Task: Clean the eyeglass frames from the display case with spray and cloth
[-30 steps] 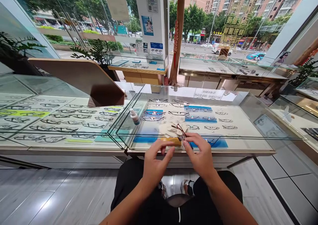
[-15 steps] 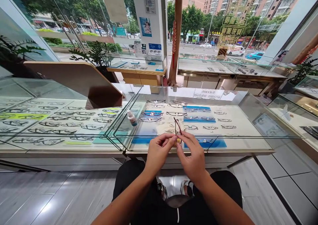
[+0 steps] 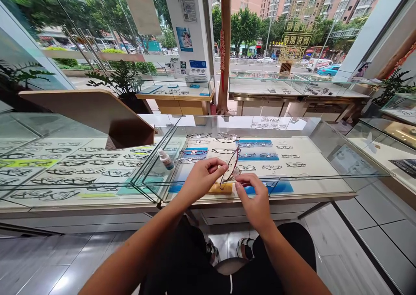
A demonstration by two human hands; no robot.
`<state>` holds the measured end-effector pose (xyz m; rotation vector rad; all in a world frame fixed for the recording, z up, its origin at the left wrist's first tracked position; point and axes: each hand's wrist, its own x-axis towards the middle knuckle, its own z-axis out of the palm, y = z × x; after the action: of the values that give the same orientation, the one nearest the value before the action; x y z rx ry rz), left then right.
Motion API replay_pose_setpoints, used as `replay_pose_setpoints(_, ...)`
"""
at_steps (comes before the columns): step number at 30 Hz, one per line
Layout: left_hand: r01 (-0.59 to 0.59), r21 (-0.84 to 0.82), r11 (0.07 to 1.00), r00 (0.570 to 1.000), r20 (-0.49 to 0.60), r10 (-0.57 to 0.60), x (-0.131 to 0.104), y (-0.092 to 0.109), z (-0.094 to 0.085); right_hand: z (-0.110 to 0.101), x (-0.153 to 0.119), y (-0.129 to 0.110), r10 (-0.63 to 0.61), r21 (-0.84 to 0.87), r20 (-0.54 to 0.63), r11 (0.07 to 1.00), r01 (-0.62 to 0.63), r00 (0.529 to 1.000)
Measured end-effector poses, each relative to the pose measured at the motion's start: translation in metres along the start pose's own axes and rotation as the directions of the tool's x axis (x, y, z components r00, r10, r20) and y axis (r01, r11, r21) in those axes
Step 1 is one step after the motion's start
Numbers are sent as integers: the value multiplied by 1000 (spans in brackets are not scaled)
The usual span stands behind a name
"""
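A pair of dark red eyeglasses (image 3: 234, 156) is held up on edge over the glass display case (image 3: 312, 186). My left hand (image 3: 208, 173) pinches it between thumb and fingertips. My right hand (image 3: 255, 197) is just to the right, its thumb and fingers curled close together beside a small clear piece at the glasses' lower right. Whatever sits between those fingertips is too small to make out. Beneath the glasses lies a yellow-orange block (image 3: 221, 188). A small white bottle (image 3: 166, 159) stands on the glass to the left.
Rows of eyeglasses (image 3: 271, 167) lie inside the case, some on blue pads (image 3: 260, 156). Another case (image 3: 35, 195) adjoins it on the left, with a brown board (image 3: 87, 113) standing on it. More display counters (image 3: 260, 96) line the window beyond.
My hands have drawn apart, the left moving slightly left and up. The eyeglasses have turned and tilted, showing more of the frame. The yellow-orange block has come into fuller view.
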<state>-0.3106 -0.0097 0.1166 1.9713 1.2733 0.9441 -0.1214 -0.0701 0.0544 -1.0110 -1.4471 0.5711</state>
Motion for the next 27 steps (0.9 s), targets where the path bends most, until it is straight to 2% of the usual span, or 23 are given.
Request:
replay_pose_setpoints(2, -111, 186, 976, 993, 70, 100, 20, 3, -11, -14, 17, 19, -82, -138, -38, 987, 76, 996)
replay_pose_setpoints(4, -242, 393, 887, 966, 182, 183, 44, 6, -22, -31, 40, 48, -133, -324, -52, 940, 110, 990)
replay_pose_setpoints(5, -301, 480, 824, 948, 243, 205, 57, 5, -25, -41, 52, 65, -116, -409, -41, 908, 89, 992)
replay_pose_setpoints(7, -380, 603, 701, 917, 344, 201, 81, 1, -28, -57, 70, 99, 4, -529, -3, 849, -5, 1000)
replay_pose_setpoints(8, -396, 652, 646, 911, 364, 191, 92, -3, -27, -63, 76, 113, 68, -563, 1, 825, -55, 998)
replay_pose_setpoints(11, -402, 756, 517, 914, 369, 172, 114, -21, -17, -72, 80, 138, 124, -571, 7, 815, -98, 992)
replay_pose_setpoints(13, -404, 779, 480, 914, 371, 167, 120, -35, -8, -73, 77, 141, 137, -557, -1, 823, -114, 991)
replay_pose_setpoints(19, -417, 760, 498, 897, 433, 91, 112, -69, 11, -71, 74, 139, 168, -558, 17, 820, -130, 986)
replay_pose_setpoints(27, -391, 752, 531, 905, 419, 73, 115, -87, 17, -71, 74, 140, 176, -585, -17, 796, -153, 984)
